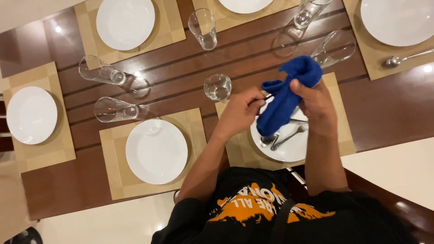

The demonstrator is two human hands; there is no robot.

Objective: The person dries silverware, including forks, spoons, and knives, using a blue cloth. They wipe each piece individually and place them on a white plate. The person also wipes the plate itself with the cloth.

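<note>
Person's polishing cutlery over the plate (289, 151) nearest them. Left hand (242, 113) is pinched shut on a thin utensil handle (267, 96), right hand (316, 101) is wrapped around the blue cloth (282, 101) covering the rest of it. If it slips, it'd clatter onto the fork (289, 137) and spoon (267, 140) on that plate. The upright glass (217, 86) just left of the plate could get elbowed. More open tabletop (384, 108) right of it.

The blue cloth (285, 97) hides most of the cutlery piece pinched in the left hand (242, 110); the top edge cuts off two plates.
</note>
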